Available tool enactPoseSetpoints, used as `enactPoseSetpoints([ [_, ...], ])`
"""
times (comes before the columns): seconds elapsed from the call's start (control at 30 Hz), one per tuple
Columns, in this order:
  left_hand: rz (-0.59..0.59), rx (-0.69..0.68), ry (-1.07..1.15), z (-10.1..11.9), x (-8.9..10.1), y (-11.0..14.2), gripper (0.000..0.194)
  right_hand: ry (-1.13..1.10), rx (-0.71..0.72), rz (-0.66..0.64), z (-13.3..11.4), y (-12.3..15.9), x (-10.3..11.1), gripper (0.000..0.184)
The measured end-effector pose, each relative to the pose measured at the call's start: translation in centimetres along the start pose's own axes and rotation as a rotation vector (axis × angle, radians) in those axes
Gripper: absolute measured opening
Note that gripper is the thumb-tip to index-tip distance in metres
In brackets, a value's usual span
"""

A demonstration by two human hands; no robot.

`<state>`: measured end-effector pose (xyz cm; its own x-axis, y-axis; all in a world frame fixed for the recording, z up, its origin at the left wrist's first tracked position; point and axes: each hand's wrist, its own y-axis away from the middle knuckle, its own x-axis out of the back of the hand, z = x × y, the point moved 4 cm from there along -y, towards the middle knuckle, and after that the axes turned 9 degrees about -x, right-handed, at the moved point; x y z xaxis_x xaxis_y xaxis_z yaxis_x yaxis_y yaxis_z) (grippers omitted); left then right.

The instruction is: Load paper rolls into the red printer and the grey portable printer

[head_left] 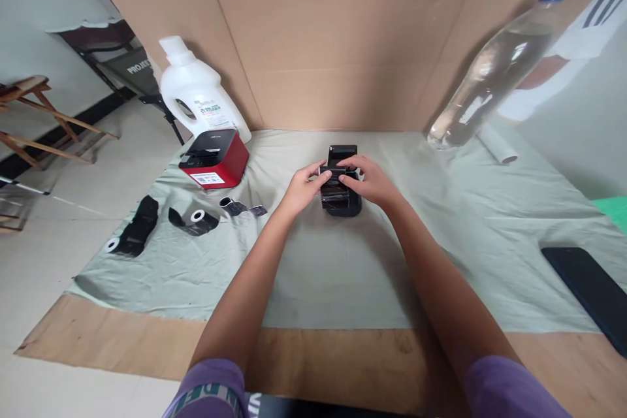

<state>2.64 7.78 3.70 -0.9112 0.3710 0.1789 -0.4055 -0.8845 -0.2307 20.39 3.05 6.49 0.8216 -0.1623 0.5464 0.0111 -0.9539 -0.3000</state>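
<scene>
A small black device (353, 206) with its lid (342, 151) raised stands on the cloth in front of me; it looks like a portable label printer. Over it, a black paper roll (333, 171) is pinched between both hands, its loose end (335, 198) hanging toward me. My left hand (304, 188) grips the roll's left end with thumb and fingers. On the other end, my right hand (371, 180) has its fingers closed from the right side. Whether the roll rests inside the device is hidden by my fingers.
To the left lie several partly unwound black rolls (204, 223), near a red and black box-shaped device (230, 160). Behind it stands a white detergent jug (208, 95). A large clear bottle (494, 72) leans at right, beside a white tube (497, 144). A dark phone (588, 287) lies right. Cardboard (343, 32) closes the back.
</scene>
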Motion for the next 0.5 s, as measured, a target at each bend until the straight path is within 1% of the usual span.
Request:
enactPoseSetpoints([
  [0.03,0.009,0.019,0.033,0.2,-0.1,0.2,0.067,-0.024,-0.014,0.002,0.3,-0.1,-0.1,0.021],
  [0.1,0.005,0.056,0.121,0.5,-0.9,1.2,0.087,-0.072,-0.048,0.021,1.0,-0.3,0.0,0.021],
  [0.17,-0.016,0.082,0.203,0.5,-2.2,2.8,0.111,-0.109,-0.097,0.061,2.0,-0.5,0.3,0.023],
  [0.2,-0.024,0.086,0.229,0.4,-2.9,3.7,0.117,-0.119,-0.125,0.086,2.6,-0.5,0.4,0.024],
  [0.23,-0.023,0.082,0.243,0.2,-3.7,4.8,0.117,-0.121,-0.154,0.11,3.2,-0.6,0.5,0.026],
  [0.27,-0.02,0.073,0.248,-0.1,-4.5,5.8,0.113,-0.119,-0.182,0.134,3.8,-0.6,0.6,0.026],
  [0.37,-0.026,0.052,0.241,-1.2,-6.4,8.3,0.092,-0.092,-0.24,0.174,5.1,-0.5,0.5,0.028],
  [0.43,-0.05,0.056,0.238,-1.8,-7.2,9.1,0.081,-0.063,-0.243,0.187,5.3,-0.5,0.3,0.028],
  [0.5,-0.048,0.07,0.239,-2.0,-7.4,9.2,0.071,-0.031,-0.227,0.196,5.3,-0.5,0.2,0.027],
])
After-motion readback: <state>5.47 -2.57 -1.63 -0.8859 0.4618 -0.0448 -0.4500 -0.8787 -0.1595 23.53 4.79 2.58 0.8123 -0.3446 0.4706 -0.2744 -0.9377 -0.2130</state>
